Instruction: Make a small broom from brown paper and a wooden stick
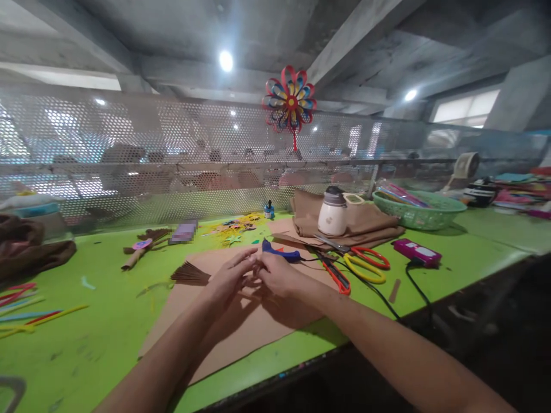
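My left hand and my right hand meet over a sheet of brown cardboard on the green table. Their fingertips pinch a small brown folded paper piece between them; most of it is hidden by the fingers. A brown pleated paper fan lies just left of my left hand. A blue glue gun lies right behind my right hand. Red scissors and yellow-and-red scissors lie to its right.
A white bottle stands on folded brown cloth. A green basket sits at back right, a pink device with a black cable near it. Coloured paper strips lie at left. A perforated metal screen carries a paper pinwheel.
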{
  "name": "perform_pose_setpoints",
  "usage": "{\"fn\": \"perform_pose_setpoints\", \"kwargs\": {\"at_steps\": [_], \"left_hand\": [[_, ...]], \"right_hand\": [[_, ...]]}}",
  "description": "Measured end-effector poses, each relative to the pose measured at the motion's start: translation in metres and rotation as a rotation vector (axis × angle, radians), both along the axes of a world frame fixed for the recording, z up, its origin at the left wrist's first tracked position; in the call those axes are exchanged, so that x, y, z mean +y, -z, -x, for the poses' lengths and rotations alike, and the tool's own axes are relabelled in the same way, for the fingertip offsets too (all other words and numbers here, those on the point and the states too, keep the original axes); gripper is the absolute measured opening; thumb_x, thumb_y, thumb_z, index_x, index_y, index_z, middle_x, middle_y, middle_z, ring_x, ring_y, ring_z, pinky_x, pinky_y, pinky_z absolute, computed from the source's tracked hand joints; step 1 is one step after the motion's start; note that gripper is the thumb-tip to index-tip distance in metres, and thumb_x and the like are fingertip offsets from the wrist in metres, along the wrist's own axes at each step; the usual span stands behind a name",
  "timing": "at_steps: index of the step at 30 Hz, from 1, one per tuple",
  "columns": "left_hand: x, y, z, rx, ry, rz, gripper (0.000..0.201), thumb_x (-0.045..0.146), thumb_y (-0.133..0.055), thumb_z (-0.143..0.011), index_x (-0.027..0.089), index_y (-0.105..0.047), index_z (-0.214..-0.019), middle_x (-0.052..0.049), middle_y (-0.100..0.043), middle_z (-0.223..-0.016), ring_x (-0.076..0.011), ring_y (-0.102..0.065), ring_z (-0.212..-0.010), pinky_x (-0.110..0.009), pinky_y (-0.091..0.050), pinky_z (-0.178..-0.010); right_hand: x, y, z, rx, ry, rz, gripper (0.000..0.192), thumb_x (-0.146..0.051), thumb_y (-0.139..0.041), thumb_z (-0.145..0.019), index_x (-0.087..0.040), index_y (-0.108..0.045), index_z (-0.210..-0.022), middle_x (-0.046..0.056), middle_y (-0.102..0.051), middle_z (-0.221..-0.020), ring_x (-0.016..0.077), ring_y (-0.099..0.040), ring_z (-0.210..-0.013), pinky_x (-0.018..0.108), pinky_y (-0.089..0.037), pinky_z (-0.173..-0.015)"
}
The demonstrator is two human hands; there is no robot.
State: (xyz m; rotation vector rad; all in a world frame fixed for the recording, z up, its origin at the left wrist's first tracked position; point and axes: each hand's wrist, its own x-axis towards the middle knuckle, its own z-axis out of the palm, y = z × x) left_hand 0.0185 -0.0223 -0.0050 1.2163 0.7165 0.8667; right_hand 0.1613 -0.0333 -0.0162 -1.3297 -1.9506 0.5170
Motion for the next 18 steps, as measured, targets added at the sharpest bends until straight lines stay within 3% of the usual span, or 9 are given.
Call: {"fn": "perform_pose_setpoints", "kwargs": {"at_steps": [3,5,9,13,18], "left_hand": [[0.006,-0.005,0.006,0.038,-0.145,-0.056,0.041,0.036,-0.067,-0.070,0.017,-0.059,-0.106,-0.014,-0.063,-0.102,-0.0240,-0.062,-0.086,-0.032,-0.052,-0.062],[0.014,-0.007,0.011,0.087,-0.256,-0.180,0.035,0.036,-0.067,-0.069,0.013,-0.063,-0.096,-0.013,-0.065,-0.095,-0.0233,-0.061,-0.089,-0.031,-0.051,-0.071],[0.029,-0.004,0.019,0.423,-0.318,-0.475,0.023,0.035,-0.062,-0.069,0.015,-0.067,-0.080,-0.008,-0.068,-0.079,-0.0228,-0.061,-0.081,-0.033,-0.048,-0.074],[0.033,0.002,0.020,0.734,-0.266,-0.732,0.026,0.037,-0.051,-0.074,0.017,-0.066,-0.079,-0.007,-0.068,-0.083,-0.0230,-0.061,-0.082,-0.034,-0.046,-0.075],[0.028,0.003,0.017,0.873,-0.232,-0.795,0.029,0.035,-0.044,-0.077,0.016,-0.065,-0.081,-0.008,-0.068,-0.086,-0.0216,-0.062,-0.082,-0.030,-0.045,-0.072]], "right_hand": [[0.008,-0.017,-0.039,-0.101,0.036,0.069,0.013,-0.020,-0.048,-0.082,-0.016,-0.060,-0.079,0.004,-0.064,-0.073,0.0131,-0.055,-0.063,0.021,-0.040,-0.056],[0.018,-0.025,-0.072,-0.166,0.073,0.134,0.014,-0.019,-0.048,-0.082,-0.015,-0.059,-0.074,0.003,-0.063,-0.066,0.0118,-0.054,-0.056,0.021,-0.039,-0.053],[0.035,-0.028,-0.125,-0.311,0.169,0.275,0.015,-0.024,-0.055,-0.077,-0.014,-0.059,-0.066,0.000,-0.056,-0.048,0.0110,-0.048,-0.042,0.021,-0.035,-0.044],[0.043,-0.018,-0.138,-0.449,0.186,0.353,0.018,-0.030,-0.067,-0.065,-0.014,-0.062,-0.058,-0.002,-0.054,-0.045,0.0103,-0.048,-0.044,0.020,-0.034,-0.047],[0.043,-0.014,-0.134,-0.530,0.208,0.294,0.019,-0.032,-0.065,-0.066,-0.014,-0.067,-0.061,-0.001,-0.055,-0.050,0.0122,-0.049,-0.055,0.022,-0.034,-0.053]]}}
